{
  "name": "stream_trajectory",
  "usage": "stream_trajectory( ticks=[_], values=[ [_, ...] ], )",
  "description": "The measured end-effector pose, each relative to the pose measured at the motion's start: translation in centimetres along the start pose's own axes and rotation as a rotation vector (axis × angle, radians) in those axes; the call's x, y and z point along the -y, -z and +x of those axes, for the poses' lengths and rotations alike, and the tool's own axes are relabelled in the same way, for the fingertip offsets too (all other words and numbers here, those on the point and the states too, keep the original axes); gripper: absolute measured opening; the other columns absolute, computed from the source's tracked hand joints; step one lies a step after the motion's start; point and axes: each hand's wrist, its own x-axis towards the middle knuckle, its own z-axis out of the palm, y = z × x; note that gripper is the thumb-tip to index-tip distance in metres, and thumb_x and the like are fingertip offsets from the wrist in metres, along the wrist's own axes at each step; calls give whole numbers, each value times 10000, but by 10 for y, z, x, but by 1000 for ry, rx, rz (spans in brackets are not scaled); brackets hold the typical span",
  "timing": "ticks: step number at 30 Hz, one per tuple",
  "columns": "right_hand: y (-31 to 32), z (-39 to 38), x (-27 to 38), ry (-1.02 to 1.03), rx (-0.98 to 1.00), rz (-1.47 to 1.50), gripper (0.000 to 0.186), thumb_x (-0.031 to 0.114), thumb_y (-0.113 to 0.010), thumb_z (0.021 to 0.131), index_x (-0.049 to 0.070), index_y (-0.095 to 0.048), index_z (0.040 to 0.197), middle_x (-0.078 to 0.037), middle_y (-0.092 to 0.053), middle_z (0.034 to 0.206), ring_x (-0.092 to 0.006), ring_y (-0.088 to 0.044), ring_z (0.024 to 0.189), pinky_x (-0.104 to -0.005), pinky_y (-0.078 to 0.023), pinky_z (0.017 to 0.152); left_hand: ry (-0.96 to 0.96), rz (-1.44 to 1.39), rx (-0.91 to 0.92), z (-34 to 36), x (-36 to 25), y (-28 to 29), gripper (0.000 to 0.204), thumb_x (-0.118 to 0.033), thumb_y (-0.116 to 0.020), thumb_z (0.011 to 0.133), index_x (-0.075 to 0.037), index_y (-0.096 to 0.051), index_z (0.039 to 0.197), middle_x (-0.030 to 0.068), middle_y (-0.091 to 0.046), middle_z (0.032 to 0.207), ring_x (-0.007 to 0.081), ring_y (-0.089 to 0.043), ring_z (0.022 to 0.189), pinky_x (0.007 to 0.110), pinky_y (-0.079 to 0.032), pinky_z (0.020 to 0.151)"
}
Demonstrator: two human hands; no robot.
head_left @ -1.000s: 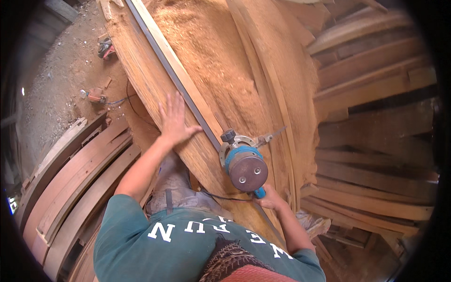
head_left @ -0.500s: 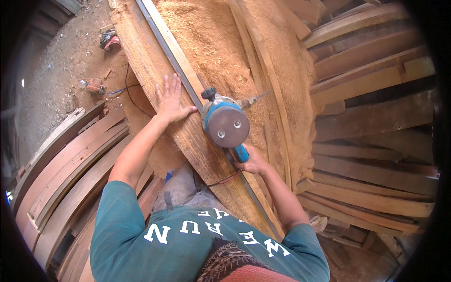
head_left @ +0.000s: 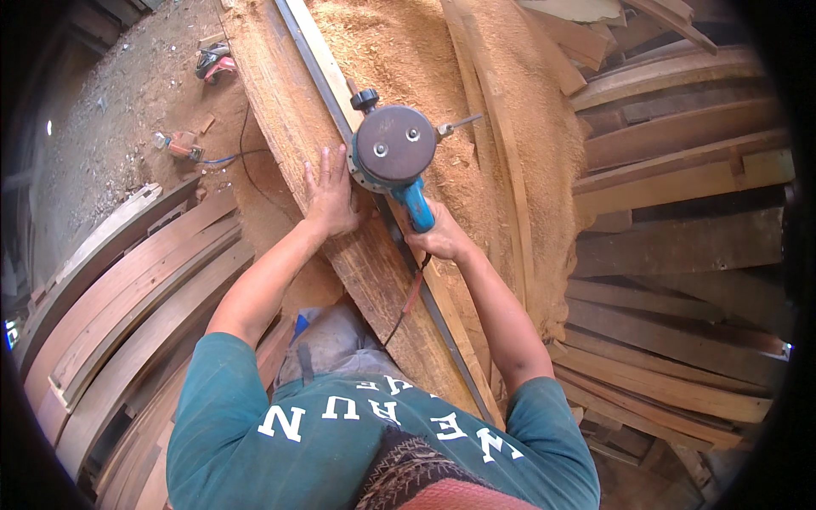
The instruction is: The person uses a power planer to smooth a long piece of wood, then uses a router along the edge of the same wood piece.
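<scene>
head view showed the left hand (head_left: 330, 197) spread flat on the long brown wooden plank (head_left: 289, 110) to steady it, while the right hand (head_left: 438, 238) gripped the blue round power tool (head_left: 393, 155) against the grey metal guide rail (head_left: 316, 81) just right.

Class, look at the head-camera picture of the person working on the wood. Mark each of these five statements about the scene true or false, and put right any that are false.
1. The right hand grips the blue handle of the power tool. True.
2. The left hand lies flat on the plank. True.
3. The power tool lies on the ground, apart from the plank. False: it sits on the plank, against the metal guide rail.
4. Sawdust is heaped to the right of the rail. True.
5. The left hand holds a hammer. False: it holds nothing, only pressing on the plank.
</scene>
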Motion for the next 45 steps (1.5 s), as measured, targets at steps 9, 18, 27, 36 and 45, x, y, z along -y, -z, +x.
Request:
stream_trajectory(
  ticks=[9,18,27,36,45],
  values=[
    [7,65,28,78,-20,-27,373,109,-802,719,73,-612,1038,13,-602,889,-138,-562,833,-338,-507,781,-30,-83,-87,-1,2,5,1427,-895,-687,710,52,-213,1667,246,-133,1759,457,47,1636,741,18,1241],
    [12,122,64,139,-30,1,325,110,-757,724,65,-639,1023,6,-633,901,-125,-578,849,-323,-513,785,21,-8,7,1,-5,12,1435,-875,-691,710,57,-178,1674,217,-114,1773,438,36,1641,723,32,1253],
    [9,206,107,291,-121,-117,273,122,-723,685,42,-676,942,-49,-671,779,-190,-629,728,-352,-517,666,28,-21,7,1,-1,6,1437,-839,-726,712,71,-158,1668,237,-112,1767,450,13,1640,726,25,1249],
    [17,182,84,326,-152,-152,290,141,-771,687,51,-691,951,-36,-677,793,-167,-632,733,-350,-524,673,-30,25,-48,3,8,-8,1254,-678,-769,809,32,-204,1675,229,-161,1765,431,-37,1645,701,-27,1265],
    [-11,-151,-67,68,-121,-165,356,53,-793,706,84,-622,1016,-13,-648,887,-160,-613,832,-353,-537,784,-40,-108,-252,-40,-14,-16,1157,-594,-782,884,-109,-143,1718,114,-149,1791,387,-79,1649,603,-108,1317]
  ],
)
